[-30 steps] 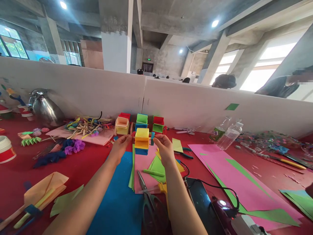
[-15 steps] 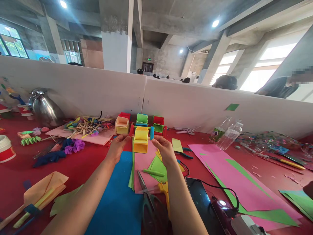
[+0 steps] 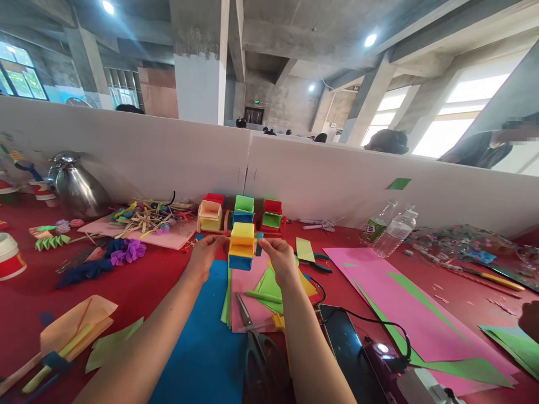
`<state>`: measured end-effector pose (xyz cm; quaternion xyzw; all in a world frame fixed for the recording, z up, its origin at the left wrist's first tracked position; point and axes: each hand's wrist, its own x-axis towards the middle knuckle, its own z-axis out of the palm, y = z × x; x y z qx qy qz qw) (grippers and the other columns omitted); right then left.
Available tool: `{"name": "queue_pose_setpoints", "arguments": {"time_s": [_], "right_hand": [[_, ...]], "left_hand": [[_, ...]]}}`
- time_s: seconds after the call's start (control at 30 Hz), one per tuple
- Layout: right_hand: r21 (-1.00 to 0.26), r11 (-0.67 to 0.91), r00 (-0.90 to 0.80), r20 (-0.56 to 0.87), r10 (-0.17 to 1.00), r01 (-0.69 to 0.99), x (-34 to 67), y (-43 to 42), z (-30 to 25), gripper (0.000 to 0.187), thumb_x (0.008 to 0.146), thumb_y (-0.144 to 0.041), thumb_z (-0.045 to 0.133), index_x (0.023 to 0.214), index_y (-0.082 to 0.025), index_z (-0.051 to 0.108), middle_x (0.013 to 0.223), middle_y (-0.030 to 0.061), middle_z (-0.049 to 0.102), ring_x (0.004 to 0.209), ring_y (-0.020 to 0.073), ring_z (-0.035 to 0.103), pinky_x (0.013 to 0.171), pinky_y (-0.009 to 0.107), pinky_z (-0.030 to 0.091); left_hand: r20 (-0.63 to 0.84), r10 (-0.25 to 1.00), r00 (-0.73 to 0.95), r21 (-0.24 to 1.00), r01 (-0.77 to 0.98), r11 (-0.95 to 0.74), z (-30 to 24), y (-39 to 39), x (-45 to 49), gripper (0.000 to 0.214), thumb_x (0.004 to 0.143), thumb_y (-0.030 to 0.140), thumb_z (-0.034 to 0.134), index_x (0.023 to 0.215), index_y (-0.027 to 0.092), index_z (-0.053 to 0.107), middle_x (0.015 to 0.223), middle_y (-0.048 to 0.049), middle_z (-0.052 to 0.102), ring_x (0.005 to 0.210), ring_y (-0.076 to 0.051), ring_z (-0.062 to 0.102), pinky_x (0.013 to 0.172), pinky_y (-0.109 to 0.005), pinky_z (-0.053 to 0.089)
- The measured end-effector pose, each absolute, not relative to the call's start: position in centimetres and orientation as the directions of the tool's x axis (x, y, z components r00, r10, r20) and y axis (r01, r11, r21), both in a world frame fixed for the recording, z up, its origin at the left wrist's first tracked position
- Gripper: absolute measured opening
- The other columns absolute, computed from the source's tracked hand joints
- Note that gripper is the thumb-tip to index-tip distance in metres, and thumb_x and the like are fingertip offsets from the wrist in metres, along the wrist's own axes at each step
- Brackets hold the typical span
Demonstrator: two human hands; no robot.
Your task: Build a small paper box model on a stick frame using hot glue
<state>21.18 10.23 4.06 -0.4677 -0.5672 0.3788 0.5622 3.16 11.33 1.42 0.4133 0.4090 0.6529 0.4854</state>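
Observation:
Between my two hands hangs a small wheel of folded paper [image 3: 241, 246], yellow with a blue face below, on a thin stick running sideways. My left hand [image 3: 206, 257] pinches the stick's left end. On the other side, my right hand [image 3: 281, 259] has its fingertips closed at the right end, by a blue paper piece [image 3: 258, 244]. Behind it stand three similar folded-paper wheels: peach and red [image 3: 210, 214], green and blue [image 3: 244, 209], red and green [image 3: 273, 213]. Under my hands lie green paper sheets [image 3: 269, 283] and scissors [image 3: 256, 342].
Blue card [image 3: 202, 342] covers the table's front middle. A yellow glue gun [image 3: 278, 322] is partly behind my right forearm. Rightward lie a phone [image 3: 353, 348], a cable, pink paper [image 3: 391, 297] and plastic bottles [image 3: 396, 233]. A metal jug [image 3: 78, 185] and craft sticks [image 3: 147, 216] stand left.
The paper wheel has turned on its stick, bringing a blue face into view at its bottom. The blue piece at the right end has shifted down. Both hands stay nearly in place.

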Motion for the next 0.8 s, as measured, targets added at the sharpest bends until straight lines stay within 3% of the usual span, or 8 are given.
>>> {"name": "queue_pose_setpoints", "arguments": {"time_s": [0.17, 0.23, 0.33, 0.4, 0.6, 0.67, 0.8], "right_hand": [[-0.964, 0.202, 0.056, 0.214, 0.975, 0.171, 21.3, 10.4, 3.5, 0.034, 0.064, -0.047, 0.062, 0.060, -0.013, 0.059, 0.050, -0.0017, 0.053, 0.050, 0.0106, 0.046, 0.049, 0.023, 0.031], [-0.964, 0.200, 0.050, 0.211, 0.976, 0.177, 21.4, 10.6, 3.3, 0.032, 0.062, -0.042, 0.065, 0.075, -0.013, 0.060, 0.058, -0.0005, 0.057, 0.055, 0.0124, 0.051, 0.052, 0.023, 0.035], [-0.959, 0.206, 0.018, 0.214, 0.977, 0.193, 21.7, 10.8, 3.0, 0.049, 0.063, -0.036, 0.064, 0.104, -0.012, 0.055, 0.068, 0.0015, 0.062, 0.062, 0.0139, 0.055, 0.058, 0.025, 0.040], [-0.952, 0.212, -0.011, 0.215, 0.976, 0.221, 21.9, 11.0, 2.9, 0.050, 0.064, -0.035, 0.062, 0.108, -0.011, 0.055, 0.069, 0.0022, 0.062, 0.063, 0.0139, 0.054, 0.060, 0.026, 0.040], [-0.933, 0.237, -0.142, 0.205, 0.968, 0.269, 22.5, 11.9, 3.4, 0.028, 0.059, -0.030, 0.065, 0.081, -0.014, 0.068, 0.066, 0.0011, 0.065, 0.062, 0.0141, 0.054, 0.061, 0.026, 0.040], [-0.931, 0.231, -0.148, 0.196, 0.969, 0.282, 22.7, 12.1, 3.5, 0.019, 0.057, -0.028, 0.066, 0.070, -0.015, 0.069, 0.063, 0.0008, 0.065, 0.060, 0.0137, 0.052, 0.061, 0.027, 0.039], [-0.941, 0.200, -0.098, 0.180, 0.979, 0.273, 23.5, 12.3, 3.1, 0.020, 0.056, -0.030, 0.067, 0.069, -0.015, 0.070, 0.059, 0.0006, 0.064, 0.056, 0.0127, 0.052, 0.058, 0.027, 0.040]], "left_hand": [[-0.023, 0.993, -0.117, 0.926, -0.376, -0.023, 0.5, 11.7, 3.0, 0.030, 0.056, 0.041, 0.068, 0.064, 0.013, 0.064, 0.055, -0.0011, 0.063, 0.051, -0.013, 0.056, 0.051, -0.024, 0.043], [-0.066, 0.993, -0.097, 0.919, -0.393, 0.023, 0.4, 11.6, 2.9, 0.031, 0.054, 0.043, 0.068, 0.061, 0.013, 0.062, 0.052, 0.0001, 0.061, 0.044, -0.011, 0.053, 0.043, -0.022, 0.039], [-0.097, 0.993, -0.071, 0.913, -0.403, 0.060, 0.3, 11.6, 2.8, 0.033, 0.053, 0.044, 0.068, 0.061, 0.013, 0.061, 0.047, 0.0020, 0.058, 0.039, -0.010, 0.049, 0.039, -0.021, 0.036], [-0.099, 0.993, -0.058, 0.915, -0.398, 0.068, 0.2, 11.6, 2.8, 0.034, 0.052, 0.045, 0.068, 0.062, 0.013, 0.061, 0.047, 0.0021, 0.057, 0.038, -0.010, 0.048, 0.038, -0.021, 0.036], [-0.034, 0.998, -0.044, 0.947, -0.320, 0.018, -0.2, 11.7, 3.2, 0.036, 0.056, 0.050, 0.065, 0.059, 0.014, 0.062, 0.048, -0.0007, 0.060, 0.044, -0.012, 0.053, 0.044, -0.023, 0.038], [0.010, 0.999, -0.050, 0.964, -0.264, -0.022, -0.3, 11.6, 3.4, 0.038, 0.058, 0.051, 0.063, 0.059, 0.014, 0.063, 0.051, -0.0023, 0.062, 0.052, -0.015, 0.057, 0.051, -0.025, 0.042], [0.118, 0.989, -0.088, 0.987, -0.096, -0.126, -0.4, 11.4, 3.7, 0.037, 0.063, 0.052, 0.060, 0.065, 0.015, 0.066, 0.066, -0.0038, 0.067, 0.076, -0.021, 0.061, 0.068, -0.027, 0.043]]}}
